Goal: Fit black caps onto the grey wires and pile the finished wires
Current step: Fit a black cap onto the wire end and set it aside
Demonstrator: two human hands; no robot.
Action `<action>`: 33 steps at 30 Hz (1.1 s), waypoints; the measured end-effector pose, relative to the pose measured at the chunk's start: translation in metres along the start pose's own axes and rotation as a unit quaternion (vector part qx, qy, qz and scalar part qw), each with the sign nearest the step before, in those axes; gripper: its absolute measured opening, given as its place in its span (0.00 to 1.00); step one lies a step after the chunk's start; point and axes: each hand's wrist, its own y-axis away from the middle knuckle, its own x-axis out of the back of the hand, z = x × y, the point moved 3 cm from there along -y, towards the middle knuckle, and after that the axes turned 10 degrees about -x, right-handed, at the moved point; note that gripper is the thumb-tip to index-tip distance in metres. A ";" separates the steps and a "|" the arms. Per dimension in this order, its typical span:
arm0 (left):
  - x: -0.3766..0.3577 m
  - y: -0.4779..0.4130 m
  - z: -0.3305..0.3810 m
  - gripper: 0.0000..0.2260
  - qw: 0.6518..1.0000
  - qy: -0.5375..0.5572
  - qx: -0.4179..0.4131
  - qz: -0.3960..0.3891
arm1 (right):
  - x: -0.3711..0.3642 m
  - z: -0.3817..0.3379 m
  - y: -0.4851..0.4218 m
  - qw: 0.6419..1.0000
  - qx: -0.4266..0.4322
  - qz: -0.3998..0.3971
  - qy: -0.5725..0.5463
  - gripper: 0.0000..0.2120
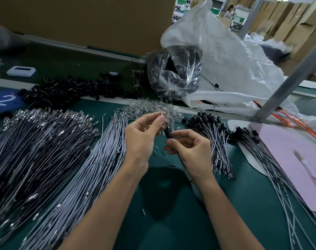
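Now, above the table [164,210], my left hand [142,139] pinches the light, limp wire [164,125] by its stiffer tip while my right hand [189,148] pinches the small cap [168,132], probably slippery, by its sides.

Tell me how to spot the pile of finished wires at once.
Start at the pink sheet on the right of the green table. Just left of it, beside the right hand, lies a fanned pile of finished wires. Unlike the grey bundles further left, each wire ends in a black cap.
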 end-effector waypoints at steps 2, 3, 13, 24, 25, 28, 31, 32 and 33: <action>0.000 0.000 0.000 0.04 1.000 -0.004 -0.003 -0.003 | 0.000 0.001 0.000 1.000 -0.007 0.001 -0.001 0.07; 0.000 0.000 0.000 0.04 1.000 -0.006 -0.006 -0.006 | 0.000 0.001 0.000 1.000 -0.013 0.003 -0.001 0.06; -0.003 -0.001 0.004 0.03 0.999 0.026 -0.016 0.010 | 0.001 -0.003 0.001 1.000 -0.031 0.002 0.002 0.03; -0.002 0.000 0.001 0.04 0.999 0.023 0.022 0.023 | 0.001 -0.002 0.000 0.999 -0.040 0.009 -0.012 0.02; -0.002 0.000 0.001 0.04 0.999 0.024 0.026 0.025 | 0.000 -0.003 0.000 0.999 -0.047 0.002 -0.020 0.01; -0.002 0.001 0.000 0.02 0.999 0.018 0.047 0.009 | -0.002 -0.003 0.000 0.996 -0.071 -0.020 -0.048 0.01; -0.004 0.003 -0.002 0.05 0.999 -0.018 0.049 -0.015 | -0.001 -0.002 0.000 0.994 -0.089 -0.034 -0.059 0.03; -0.004 0.004 -0.002 0.05 0.999 -0.024 0.046 -0.014 | -0.001 -0.002 0.000 0.993 -0.095 -0.041 -0.064 0.04; -0.004 0.003 -0.002 0.05 0.999 -0.024 0.044 -0.010 | -0.001 -0.002 0.000 0.991 -0.102 -0.049 -0.071 0.05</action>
